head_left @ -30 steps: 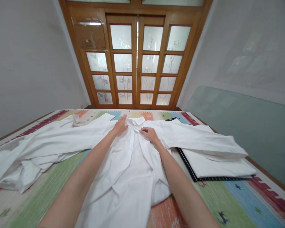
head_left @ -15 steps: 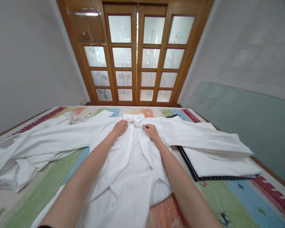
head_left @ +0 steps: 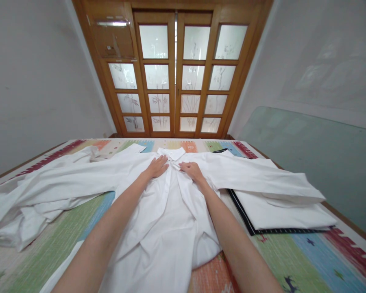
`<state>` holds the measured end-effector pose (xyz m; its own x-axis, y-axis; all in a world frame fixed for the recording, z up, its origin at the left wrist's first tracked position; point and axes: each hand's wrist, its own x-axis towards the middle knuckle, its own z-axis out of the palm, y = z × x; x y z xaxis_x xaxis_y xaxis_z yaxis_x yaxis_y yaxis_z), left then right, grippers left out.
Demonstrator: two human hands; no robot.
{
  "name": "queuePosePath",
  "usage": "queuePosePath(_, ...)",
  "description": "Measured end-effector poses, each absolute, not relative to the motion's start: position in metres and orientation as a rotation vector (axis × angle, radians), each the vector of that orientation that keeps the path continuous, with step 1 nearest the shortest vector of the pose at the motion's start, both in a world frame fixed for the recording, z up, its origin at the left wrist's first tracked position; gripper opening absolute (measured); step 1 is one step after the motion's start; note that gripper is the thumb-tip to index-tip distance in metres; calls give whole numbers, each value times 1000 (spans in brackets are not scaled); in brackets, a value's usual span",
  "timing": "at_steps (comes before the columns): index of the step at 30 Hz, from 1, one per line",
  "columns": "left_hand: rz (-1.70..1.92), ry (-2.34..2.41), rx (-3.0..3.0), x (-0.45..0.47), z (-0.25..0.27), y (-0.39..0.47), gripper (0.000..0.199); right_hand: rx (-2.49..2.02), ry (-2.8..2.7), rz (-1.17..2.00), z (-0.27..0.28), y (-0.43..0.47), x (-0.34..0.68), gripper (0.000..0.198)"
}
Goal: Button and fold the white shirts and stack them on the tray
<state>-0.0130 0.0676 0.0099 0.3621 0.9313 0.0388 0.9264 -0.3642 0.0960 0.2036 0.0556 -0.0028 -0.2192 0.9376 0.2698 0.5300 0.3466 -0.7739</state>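
Since the half-second-earlier frame: left hand [head_left: 157, 167] had spread its fingers toward the button placket; right hand's [head_left: 191, 169] fingers had loosened from a tight curl; shirt barely shifted. White shirt [head_left: 158, 248] lay front up, centred on the patterned cover [head_left: 94, 213], collar [head_left: 172, 154] at the far end. Left grip was flat and wide, palm on the chest; right fingers were bent at the front opening, couldn't tell if pinching. Fabric looked light, limp, wrinkle-prone, not fragile; collar probably stiffer. Best holds, I judged: shoulder seams or placket edge, cloth kept taut. Right sleeve [head_left: 262, 179] lay over a folded white cloth [head_left: 280, 215] with black striped fabric [head_left: 246, 225] beneath; left sleeve overlapped a crumpled white garment [head_left: 85, 155]. Beyond: wooden doors [head_left: 177, 132].
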Motion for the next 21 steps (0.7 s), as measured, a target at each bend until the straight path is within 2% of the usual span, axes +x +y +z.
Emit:
queuePosePath(5, 51, 1741, 2568, -8, 13, 61, 55, -1250, -1946, 716, -1, 54, 206, 15)
queuePosePath(13, -105, 1572, 2506, -50, 28, 4, 57, -1297, -1840, 846, -1, 52, 204, 28)
queuePosePath(17, 14, 1494, 2406, -95, 46, -49, 58, -1392, -1865, 831, 17, 36, 211, 35)
queuePosePath(21, 181, 1650, 2284, -138, 62, -114, 66, -1326, -1958, 701, 43, -8, 238, 34)
